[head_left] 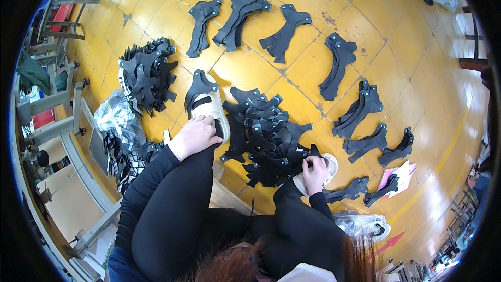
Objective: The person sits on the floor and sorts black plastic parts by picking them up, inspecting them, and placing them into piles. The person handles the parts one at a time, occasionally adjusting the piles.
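Note:
My left hand (194, 138) rests over my left foot at the ankle, fingers lying loosely on it with nothing visible in them. The foot wears a beige sandal (223, 125), and a black Y-shaped cut piece (200, 87) lies across its front. Between my feet spreads a large heap of similar black pieces (269, 136), each with a small pale dot. At the heap's right edge, by my other beige sandal (331, 166), my right hand (314, 173) has its fingers closed on a black piece (314, 151); much of that piece is hidden among the others.
Small stacks of black pieces (339, 65) form an arc on the yellow tiled floor. Further left stand another dense heap (148, 75) and a clear plastic bag (120, 117). Papers (402, 177) and a second plastic bag (365, 225) lie at right. Metal-framed furniture (52, 130) lines the left.

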`<state>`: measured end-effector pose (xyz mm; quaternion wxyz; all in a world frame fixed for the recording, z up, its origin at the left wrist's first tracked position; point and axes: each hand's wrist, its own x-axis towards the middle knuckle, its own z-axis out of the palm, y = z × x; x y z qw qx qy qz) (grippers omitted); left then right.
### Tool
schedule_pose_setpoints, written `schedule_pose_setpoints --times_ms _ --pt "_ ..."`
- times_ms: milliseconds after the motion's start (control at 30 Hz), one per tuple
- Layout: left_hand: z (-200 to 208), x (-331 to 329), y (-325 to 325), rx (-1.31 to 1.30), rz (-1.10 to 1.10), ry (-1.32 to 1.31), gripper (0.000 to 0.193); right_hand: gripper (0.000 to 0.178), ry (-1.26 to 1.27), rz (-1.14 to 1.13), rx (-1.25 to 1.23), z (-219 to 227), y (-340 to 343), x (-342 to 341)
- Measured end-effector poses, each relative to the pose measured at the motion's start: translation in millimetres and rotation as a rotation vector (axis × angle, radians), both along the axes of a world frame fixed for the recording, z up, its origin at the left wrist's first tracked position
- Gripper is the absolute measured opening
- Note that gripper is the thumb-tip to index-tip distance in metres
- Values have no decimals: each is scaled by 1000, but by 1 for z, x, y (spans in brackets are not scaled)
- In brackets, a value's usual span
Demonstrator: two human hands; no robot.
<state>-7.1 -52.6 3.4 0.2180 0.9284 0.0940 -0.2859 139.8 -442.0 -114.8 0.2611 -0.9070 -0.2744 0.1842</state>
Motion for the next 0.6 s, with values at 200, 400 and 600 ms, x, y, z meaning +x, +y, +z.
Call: schedule_pose_setpoints --times_ms 200,400,600 --pt "-7 -9 -1 -1 87 46 39 11 -20 7 3 3 1 1" --pt "-8 -14 0 80 207 155 34 10 -4 -6 -9 1 1 2" --pt "-7 -18 2 81 141 9 29 11 16 11 2 0 2 -1"
